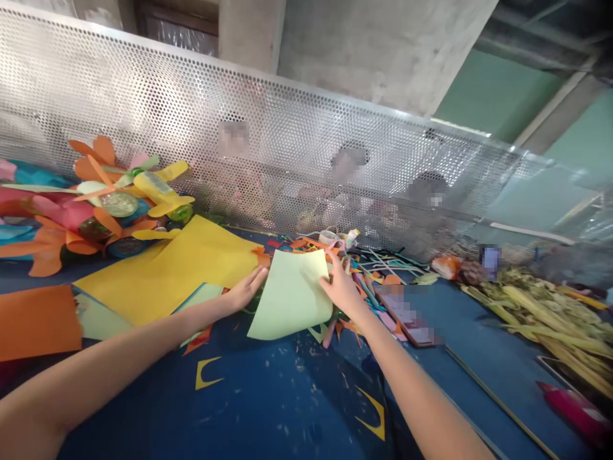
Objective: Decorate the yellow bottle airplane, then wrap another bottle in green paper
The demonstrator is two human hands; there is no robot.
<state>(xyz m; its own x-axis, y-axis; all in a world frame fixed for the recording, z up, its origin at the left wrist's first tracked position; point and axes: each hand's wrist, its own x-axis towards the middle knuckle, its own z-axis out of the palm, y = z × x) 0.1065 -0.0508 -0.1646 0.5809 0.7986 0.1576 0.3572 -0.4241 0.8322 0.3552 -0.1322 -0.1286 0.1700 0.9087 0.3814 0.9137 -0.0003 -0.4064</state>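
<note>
A pale green sheet of paper (294,291) stands tilted and slightly curved at the middle of the blue table. My right hand (343,287) pinches its right edge, thumb on the near face and fingers at the upper corner. At the sheet's left edge lies my left hand (246,291), fingers stretched out; whether the tips touch the paper I cannot tell. Part of something dark green and shiny shows beneath the sheet, mostly hidden. Beside my left hand spreads a large yellow sheet (177,268), partly over other paper. Orange paper scraps lie around both hands.
Paper flowers on plastic bottles (115,201) are piled at the left, near an orange sheet (38,322). A phone (409,316), a thin stick (498,399) and dried husks (550,306) lie right. Yellow offcuts (205,374) lie in front. A perforated metal panel (297,147) stands behind, with people beyond.
</note>
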